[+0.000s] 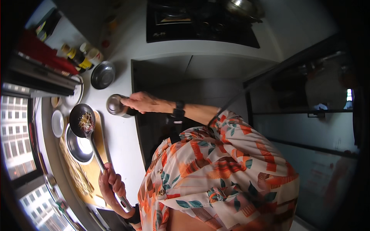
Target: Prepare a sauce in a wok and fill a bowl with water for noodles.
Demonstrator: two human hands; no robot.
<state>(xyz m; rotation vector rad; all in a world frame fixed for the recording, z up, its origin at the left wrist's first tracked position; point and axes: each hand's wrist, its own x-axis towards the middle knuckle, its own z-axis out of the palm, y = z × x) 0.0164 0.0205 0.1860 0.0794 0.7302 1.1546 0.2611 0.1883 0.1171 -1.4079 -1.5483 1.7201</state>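
Observation:
My left hand (112, 182), at the lower left, is closed around the metal handle of a ladle (97, 153). The ladle's dark bowl holds chopped, flaky seasonings (86, 122), some whitish, some reddish. Under it, a bowl with a dark inside and pale rim (77, 150) rests on a wooden board (99, 138). Higher up, my right hand (141, 101) grips the edge of a round, shiny container (115, 105) at the counter's edge; its contents are unclear. Pale noodle strands (79, 173) lie along the board beside the bowl.
A dark metal bowl (103, 75) stands near bottles (78, 57) on the counter (122, 135). A white bowl (57, 123) and a plate (78, 91) sit by the window (17, 124). Beyond are a black gas hob (202, 34) and a metal pot (242, 8).

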